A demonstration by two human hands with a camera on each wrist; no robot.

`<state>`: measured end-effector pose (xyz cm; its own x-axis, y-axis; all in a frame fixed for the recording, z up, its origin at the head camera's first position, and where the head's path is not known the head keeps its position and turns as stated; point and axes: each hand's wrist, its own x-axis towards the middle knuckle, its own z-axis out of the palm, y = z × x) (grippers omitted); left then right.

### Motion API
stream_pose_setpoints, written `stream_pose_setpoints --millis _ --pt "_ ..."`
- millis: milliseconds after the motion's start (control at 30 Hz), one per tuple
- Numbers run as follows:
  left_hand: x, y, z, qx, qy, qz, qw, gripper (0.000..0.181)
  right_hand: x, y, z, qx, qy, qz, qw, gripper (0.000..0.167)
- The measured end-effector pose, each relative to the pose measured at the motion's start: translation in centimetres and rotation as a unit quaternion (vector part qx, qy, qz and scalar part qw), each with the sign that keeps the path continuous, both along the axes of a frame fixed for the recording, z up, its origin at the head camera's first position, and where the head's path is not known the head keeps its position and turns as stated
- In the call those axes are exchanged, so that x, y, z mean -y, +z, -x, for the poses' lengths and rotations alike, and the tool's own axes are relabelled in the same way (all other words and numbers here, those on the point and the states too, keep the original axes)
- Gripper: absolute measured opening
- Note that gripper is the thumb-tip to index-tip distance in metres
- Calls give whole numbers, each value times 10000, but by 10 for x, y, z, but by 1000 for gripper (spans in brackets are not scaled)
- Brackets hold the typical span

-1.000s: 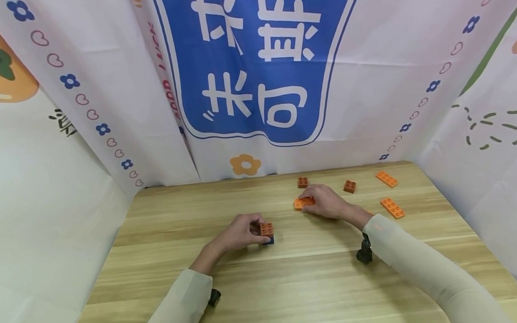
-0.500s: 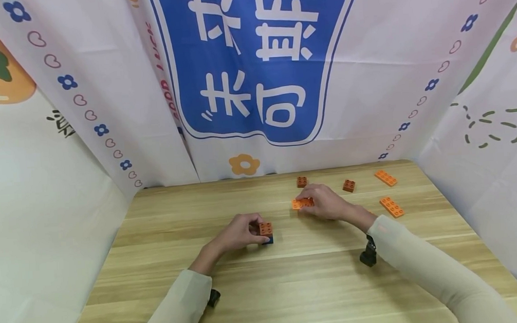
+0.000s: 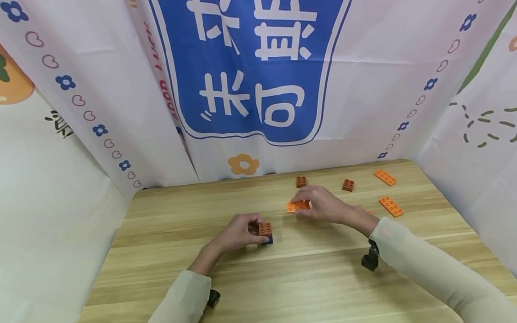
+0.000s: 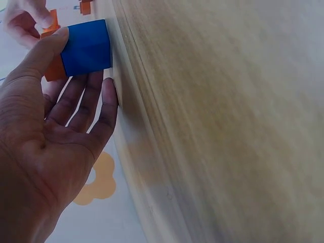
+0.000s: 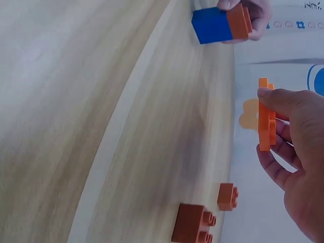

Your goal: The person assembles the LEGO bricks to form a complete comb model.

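My left hand (image 3: 241, 232) pinches a small stack between thumb and fingers: a reddish-brown toy brick (image 3: 265, 228) on top of a blue brick (image 4: 88, 48). The stack is upright, at or very near the tabletop. Behind it and to the right, my right hand (image 3: 326, 205) pinches a flat orange building plate (image 3: 293, 207). The right wrist view shows this orange plate (image 5: 264, 121) raised off the table, its studs turned toward the palm side and the thumb on one edge. The plate and the stack are apart.
Two brown bricks, one near the back edge (image 3: 301, 181) and one farther right (image 3: 348, 185), lie on the wooden table (image 3: 265, 293). Two orange plates lie at right, one behind (image 3: 385, 177) and one nearer (image 3: 391, 206). A bit of orange shows behind the right wrist. Printed cloth (image 3: 360, 102) surrounds the table.
My right hand has moved a little left with the orange plate, toward the stack. The left hand and its stack stay nearly where they were.
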<state>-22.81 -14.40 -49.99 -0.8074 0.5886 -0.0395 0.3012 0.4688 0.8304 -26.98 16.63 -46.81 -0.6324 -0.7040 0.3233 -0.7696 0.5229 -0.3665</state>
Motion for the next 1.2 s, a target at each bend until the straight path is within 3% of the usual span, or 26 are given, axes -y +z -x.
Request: stream_pose_setpoints --millis 600,1200 --pt "-1 4 2 -73 -25 23 10000 24 22 14 -23 -164 664 313 9972 29" --pt "-1 0 3 -241 -64 103 9996 23 47 4 -36 -120 708 615 9955 27"
